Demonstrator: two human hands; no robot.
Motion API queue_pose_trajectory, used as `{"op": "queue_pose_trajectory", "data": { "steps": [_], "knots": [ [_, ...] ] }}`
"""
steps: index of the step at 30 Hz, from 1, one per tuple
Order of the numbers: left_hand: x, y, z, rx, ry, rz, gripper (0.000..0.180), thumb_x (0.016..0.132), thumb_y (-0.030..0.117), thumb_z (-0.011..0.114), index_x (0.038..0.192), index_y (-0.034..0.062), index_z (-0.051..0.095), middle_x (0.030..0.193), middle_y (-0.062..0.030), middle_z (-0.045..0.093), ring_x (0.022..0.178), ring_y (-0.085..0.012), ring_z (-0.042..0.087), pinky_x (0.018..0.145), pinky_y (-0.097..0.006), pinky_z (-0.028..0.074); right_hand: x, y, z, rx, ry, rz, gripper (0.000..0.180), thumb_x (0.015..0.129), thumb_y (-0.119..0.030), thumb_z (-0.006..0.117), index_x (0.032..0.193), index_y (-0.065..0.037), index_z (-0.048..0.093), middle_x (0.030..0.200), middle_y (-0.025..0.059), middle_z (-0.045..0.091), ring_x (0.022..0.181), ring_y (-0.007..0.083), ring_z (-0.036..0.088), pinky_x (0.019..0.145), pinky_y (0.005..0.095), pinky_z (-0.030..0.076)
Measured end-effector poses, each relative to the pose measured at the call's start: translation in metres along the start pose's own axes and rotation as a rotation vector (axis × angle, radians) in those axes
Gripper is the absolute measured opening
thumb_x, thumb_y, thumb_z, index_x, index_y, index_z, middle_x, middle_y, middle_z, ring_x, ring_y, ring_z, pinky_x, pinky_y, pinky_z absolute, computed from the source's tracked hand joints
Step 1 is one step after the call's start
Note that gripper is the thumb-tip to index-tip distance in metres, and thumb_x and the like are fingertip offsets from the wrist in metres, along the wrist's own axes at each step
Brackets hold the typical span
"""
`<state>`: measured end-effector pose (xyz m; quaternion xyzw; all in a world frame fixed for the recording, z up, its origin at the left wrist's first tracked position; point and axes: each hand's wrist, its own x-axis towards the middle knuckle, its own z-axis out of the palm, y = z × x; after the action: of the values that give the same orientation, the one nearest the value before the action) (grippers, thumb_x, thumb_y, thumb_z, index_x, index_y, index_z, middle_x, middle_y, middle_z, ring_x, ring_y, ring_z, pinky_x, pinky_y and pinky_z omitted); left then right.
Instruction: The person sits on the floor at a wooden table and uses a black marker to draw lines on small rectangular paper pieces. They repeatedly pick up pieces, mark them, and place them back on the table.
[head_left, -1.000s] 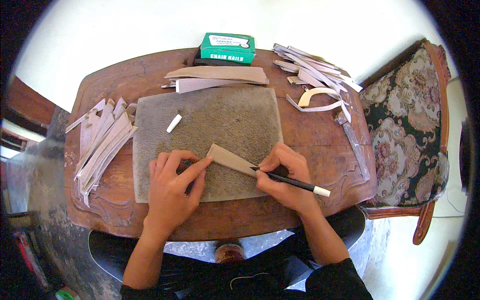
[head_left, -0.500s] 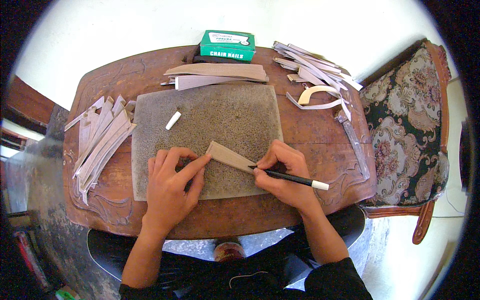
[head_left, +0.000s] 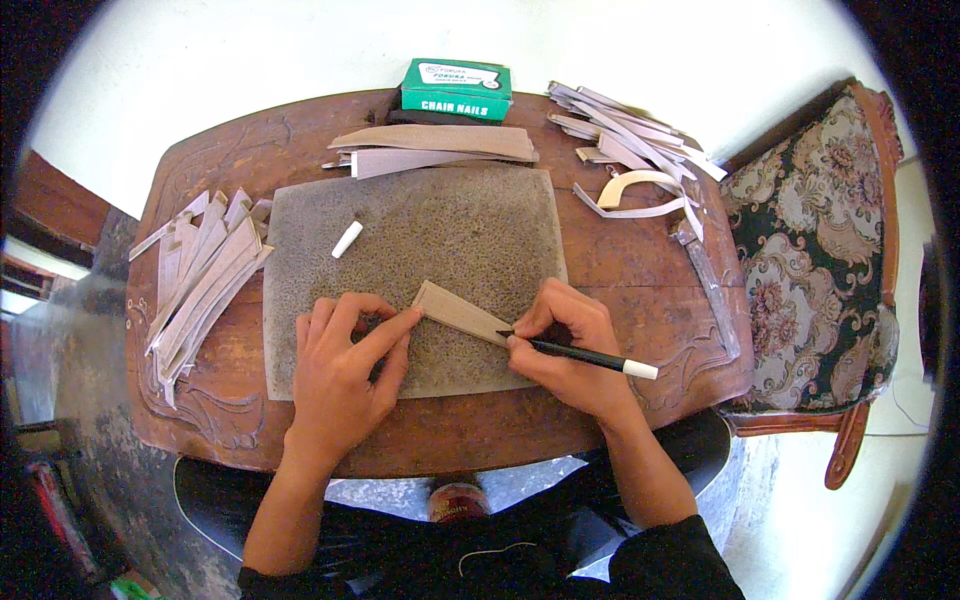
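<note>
A flat, tapered grey-brown strip (head_left: 458, 310) lies slantwise on a speckled mat (head_left: 430, 220). My left hand (head_left: 345, 365) holds its left end at the index fingertip; the thumb is bent below. Gripped in the fingers of my right hand (head_left: 570, 340) is a black marker (head_left: 590, 357) with a white rear end. Its tip touches the strip near the right end, which my right fingers partly cover. A white marker cap (head_left: 347, 240) lies loose on the mat, beyond my left hand.
Similar strips are piled at the left (head_left: 210, 275), along the mat's far edge (head_left: 430, 142) and at the back right (head_left: 625, 130). A green box (head_left: 456, 90) stands at the back. Curved pieces (head_left: 640, 190) and a long, worn tool (head_left: 708, 285) lie right. A patterned chair (head_left: 810, 260) adjoins the table (head_left: 640, 260).
</note>
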<state>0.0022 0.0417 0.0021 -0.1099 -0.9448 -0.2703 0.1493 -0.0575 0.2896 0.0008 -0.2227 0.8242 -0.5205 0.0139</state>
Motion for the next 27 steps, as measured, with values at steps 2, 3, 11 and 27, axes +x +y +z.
{"op": "queue_pose_trajectory", "data": {
  "steps": [2, 3, 11, 27],
  "knots": [
    [0.0, 0.0, 0.0, 0.001, 0.0, 0.004, 0.031, 0.085, 0.006, 0.072, 0.114, 0.0147, 0.077, 0.105, -0.0059, 0.064, 0.096, -0.0283, 0.056, 0.085, -0.04, 0.042, 0.0, 0.0, 0.0, 0.005, 0.001, -0.008, 0.023, 0.072, -0.011, 0.078, 0.075, -0.003, 0.056, 0.075, 0.0084, 0.056, 0.066, 0.0221, 0.058, 0.06, 0.0338, 0.046],
    [0.001, 0.001, 0.0, 0.002, 0.0, 0.006, 0.032, 0.085, 0.006, 0.072, 0.114, 0.0147, 0.077, 0.105, -0.006, 0.064, 0.096, -0.0284, 0.056, 0.085, -0.04, 0.042, 0.0, 0.0, -0.001, 0.001, 0.0, -0.008, 0.023, 0.072, -0.011, 0.078, 0.075, -0.003, 0.056, 0.075, 0.0084, 0.056, 0.066, 0.0221, 0.058, 0.06, 0.0337, 0.046],
    [0.0, 0.001, 0.0, 0.005, 0.009, 0.003, 0.031, 0.084, 0.006, 0.073, 0.113, 0.0151, 0.077, 0.106, -0.006, 0.065, 0.096, -0.0285, 0.056, 0.085, -0.041, 0.042, 0.0, 0.003, -0.002, -0.021, 0.01, -0.027, 0.023, 0.071, -0.01, 0.079, 0.077, -0.004, 0.057, 0.075, 0.0083, 0.057, 0.067, 0.0213, 0.058, 0.06, 0.0333, 0.046],
    [0.001, 0.003, 0.002, 0.057, 0.019, 0.039, 0.031, 0.085, 0.007, 0.072, 0.115, 0.0147, 0.076, 0.105, -0.0066, 0.064, 0.095, -0.0287, 0.057, 0.087, -0.042, 0.043, -0.022, -0.003, -0.006, 0.074, 0.1, -0.033, 0.021, 0.074, -0.007, 0.079, 0.076, -0.004, 0.058, 0.075, 0.0083, 0.06, 0.066, 0.0209, 0.061, 0.06, 0.032, 0.048]
  ]
}}
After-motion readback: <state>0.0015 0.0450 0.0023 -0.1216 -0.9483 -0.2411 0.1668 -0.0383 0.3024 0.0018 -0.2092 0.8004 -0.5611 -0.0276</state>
